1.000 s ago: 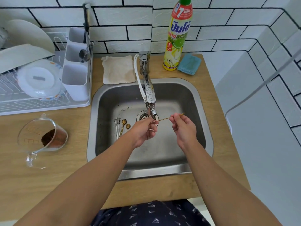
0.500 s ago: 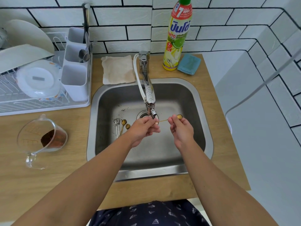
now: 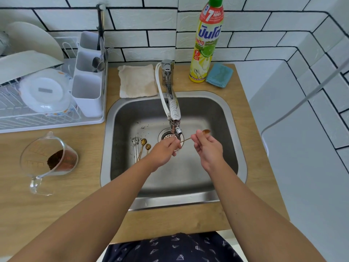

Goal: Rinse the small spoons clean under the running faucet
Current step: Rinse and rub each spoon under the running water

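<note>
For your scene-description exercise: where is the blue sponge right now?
In the head view the blue sponge lies on the wooden counter behind the sink's far right corner, just right of the dish soap bottle and near the tiled wall.

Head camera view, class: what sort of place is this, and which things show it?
Likely a home kitchen's washing-up corner: a steel sink with faucet, a dish rack holding plates, and a dish soap bottle.
</note>
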Action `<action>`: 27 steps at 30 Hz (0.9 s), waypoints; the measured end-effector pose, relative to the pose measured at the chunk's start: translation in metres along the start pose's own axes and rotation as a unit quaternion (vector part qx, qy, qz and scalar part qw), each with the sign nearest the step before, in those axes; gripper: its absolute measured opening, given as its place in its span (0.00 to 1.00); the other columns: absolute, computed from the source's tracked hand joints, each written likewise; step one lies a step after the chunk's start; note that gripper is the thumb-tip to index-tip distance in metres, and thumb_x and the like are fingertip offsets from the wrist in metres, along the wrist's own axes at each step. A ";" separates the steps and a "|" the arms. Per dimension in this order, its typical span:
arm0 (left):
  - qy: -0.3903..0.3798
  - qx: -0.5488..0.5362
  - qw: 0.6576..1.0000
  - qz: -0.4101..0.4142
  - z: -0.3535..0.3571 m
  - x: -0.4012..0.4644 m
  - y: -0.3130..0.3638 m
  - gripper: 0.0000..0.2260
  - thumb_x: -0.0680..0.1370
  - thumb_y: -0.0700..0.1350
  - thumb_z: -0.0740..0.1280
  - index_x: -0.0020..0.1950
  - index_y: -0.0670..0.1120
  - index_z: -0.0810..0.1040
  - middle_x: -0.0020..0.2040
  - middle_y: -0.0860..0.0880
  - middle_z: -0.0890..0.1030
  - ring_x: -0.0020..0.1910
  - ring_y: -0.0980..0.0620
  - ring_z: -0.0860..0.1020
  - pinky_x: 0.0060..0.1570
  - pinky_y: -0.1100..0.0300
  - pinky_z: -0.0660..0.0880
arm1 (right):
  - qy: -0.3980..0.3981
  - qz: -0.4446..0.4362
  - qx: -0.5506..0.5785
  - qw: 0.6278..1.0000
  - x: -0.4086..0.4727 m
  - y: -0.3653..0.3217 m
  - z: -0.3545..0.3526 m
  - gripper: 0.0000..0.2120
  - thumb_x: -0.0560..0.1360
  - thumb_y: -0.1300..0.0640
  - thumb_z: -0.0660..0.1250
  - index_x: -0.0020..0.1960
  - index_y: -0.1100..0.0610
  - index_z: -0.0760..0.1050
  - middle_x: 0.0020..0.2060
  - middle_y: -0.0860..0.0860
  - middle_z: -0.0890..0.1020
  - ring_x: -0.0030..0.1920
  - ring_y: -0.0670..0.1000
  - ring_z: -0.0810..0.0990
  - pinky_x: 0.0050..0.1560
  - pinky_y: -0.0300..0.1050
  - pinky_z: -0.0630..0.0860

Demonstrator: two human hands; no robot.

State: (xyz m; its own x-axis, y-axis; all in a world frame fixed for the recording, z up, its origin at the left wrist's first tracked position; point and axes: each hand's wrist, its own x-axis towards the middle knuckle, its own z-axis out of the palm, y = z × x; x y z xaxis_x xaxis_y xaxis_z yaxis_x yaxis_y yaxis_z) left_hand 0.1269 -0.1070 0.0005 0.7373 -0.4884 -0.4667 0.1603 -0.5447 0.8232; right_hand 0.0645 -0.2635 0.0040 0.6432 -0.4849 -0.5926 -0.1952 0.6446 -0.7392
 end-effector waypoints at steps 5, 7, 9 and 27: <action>-0.043 -0.038 0.998 0.002 -0.012 -0.006 -0.007 0.11 0.85 0.47 0.57 0.52 0.47 0.78 0.34 0.53 0.78 0.29 0.54 0.76 0.35 0.62 0.72 | -0.029 0.038 -0.111 0.993 -0.001 0.007 0.012 0.02 0.76 0.59 0.75 0.47 0.55 0.82 0.35 0.46 0.84 0.31 0.40 0.78 0.26 0.32 0.66; -0.039 -0.051 0.998 -0.013 -0.016 -0.013 -0.009 0.11 0.85 0.46 0.56 0.51 0.45 0.77 0.36 0.50 0.77 0.27 0.54 0.76 0.32 0.63 0.71 | -0.067 0.045 -0.177 0.981 -0.004 0.016 0.019 0.05 0.75 0.59 0.76 0.49 0.55 0.83 0.34 0.46 0.82 0.29 0.42 0.74 0.24 0.33 0.65; -0.043 -0.041 0.998 -0.029 -0.022 -0.020 -0.013 0.11 0.85 0.48 0.56 0.51 0.45 0.74 0.37 0.50 0.78 0.27 0.53 0.75 0.34 0.59 0.72 | -0.117 0.050 -0.239 0.963 -0.008 0.027 0.026 0.05 0.73 0.58 0.77 0.49 0.55 0.84 0.34 0.46 0.83 0.29 0.43 0.72 0.26 0.34 0.66; -0.086 0.042 0.995 -0.018 -0.033 -0.052 -0.013 0.09 0.85 0.49 0.54 0.49 0.48 0.70 0.35 0.51 0.80 0.24 0.50 0.74 0.33 0.57 0.69 | -0.085 0.057 -0.251 0.963 -0.001 0.029 0.039 0.07 0.72 0.56 0.79 0.48 0.56 0.85 0.36 0.47 0.81 0.30 0.45 0.68 0.29 0.36 0.65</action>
State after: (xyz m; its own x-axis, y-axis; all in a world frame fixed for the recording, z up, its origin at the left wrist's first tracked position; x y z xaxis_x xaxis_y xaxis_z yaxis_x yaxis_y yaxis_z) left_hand 0.1080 -0.0517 0.0253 0.6083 -0.5726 -0.5496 0.1239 -0.6155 0.7784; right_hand 0.0873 -0.2215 -0.0041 0.7001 -0.2954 -0.6501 -0.5777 0.3009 -0.7588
